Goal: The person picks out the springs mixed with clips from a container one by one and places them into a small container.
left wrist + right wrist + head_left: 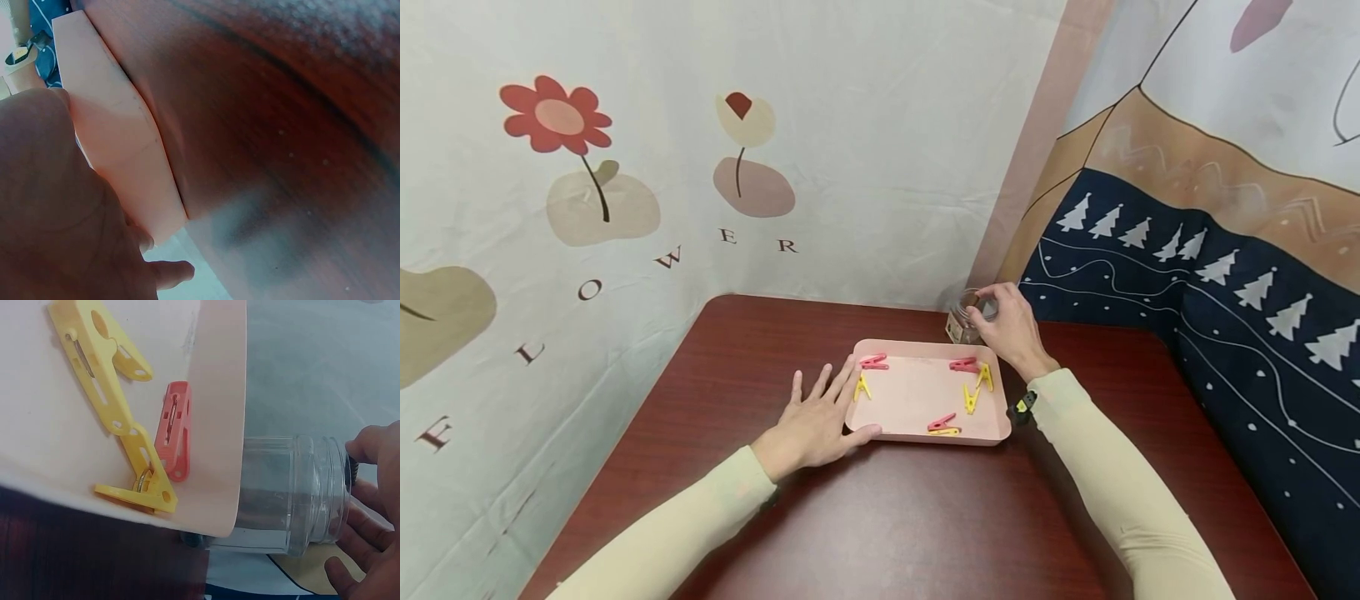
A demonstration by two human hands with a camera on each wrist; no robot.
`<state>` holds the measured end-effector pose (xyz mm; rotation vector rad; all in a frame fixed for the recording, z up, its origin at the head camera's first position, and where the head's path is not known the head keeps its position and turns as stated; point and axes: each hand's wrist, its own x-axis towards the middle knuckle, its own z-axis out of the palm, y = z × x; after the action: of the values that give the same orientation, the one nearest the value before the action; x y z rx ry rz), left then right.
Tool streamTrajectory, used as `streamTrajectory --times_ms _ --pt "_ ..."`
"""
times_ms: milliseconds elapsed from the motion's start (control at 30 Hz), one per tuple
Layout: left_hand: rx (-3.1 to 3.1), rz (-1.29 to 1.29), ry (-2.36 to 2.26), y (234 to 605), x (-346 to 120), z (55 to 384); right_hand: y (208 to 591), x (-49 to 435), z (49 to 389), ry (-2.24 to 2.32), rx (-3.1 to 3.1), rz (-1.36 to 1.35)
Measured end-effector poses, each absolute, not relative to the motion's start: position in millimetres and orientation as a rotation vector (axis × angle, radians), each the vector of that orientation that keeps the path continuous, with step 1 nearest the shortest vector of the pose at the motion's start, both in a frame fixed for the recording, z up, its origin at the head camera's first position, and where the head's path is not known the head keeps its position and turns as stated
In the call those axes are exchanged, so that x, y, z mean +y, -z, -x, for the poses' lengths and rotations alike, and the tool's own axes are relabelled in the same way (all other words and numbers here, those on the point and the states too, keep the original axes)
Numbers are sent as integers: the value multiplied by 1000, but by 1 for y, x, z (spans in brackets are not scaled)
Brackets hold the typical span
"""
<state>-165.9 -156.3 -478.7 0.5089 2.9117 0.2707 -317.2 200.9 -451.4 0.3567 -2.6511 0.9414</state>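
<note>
My right hand point(1011, 325) is at the mouth of a clear jar point(964, 321) standing behind the tray's far right corner. In the right wrist view, its thumb and a finger pinch a small dark ridged object point(354, 469) at the jar's rim; its kind cannot be told. My left hand point(816, 421) lies with spread, straight fingers along the left side of a pink tray point(917, 437), thumb at the near edge. Inside the tray lie several clothespins, among them a red clothespin point(964, 365) and a yellow clothespin point(972, 399) near its right side.
A dark red wooden table point(925, 517) carries the tray and jar. Behind it hangs a pale curtain point(865, 167) with printed flowers, and at the right a navy cloth point(1120, 275) with white trees. A dark wristband point(1024, 406) sits on my right wrist.
</note>
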Motion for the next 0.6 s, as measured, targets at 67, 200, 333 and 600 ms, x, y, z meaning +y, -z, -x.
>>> streamTrajectory --times_ms 67,200,333,600 --pt "2909 -508 -276 479 -157 166 451 201 317 -943 -2650 -355" --pt "2908 -512 -271 480 -157 167 450 202 316 -948 -2641 -351" --pt "2909 -517 -262 480 -157 168 448 204 314 -953 -2636 -339" --pt "2904 -510 -262 479 -157 169 448 207 309 -969 -2620 -343"
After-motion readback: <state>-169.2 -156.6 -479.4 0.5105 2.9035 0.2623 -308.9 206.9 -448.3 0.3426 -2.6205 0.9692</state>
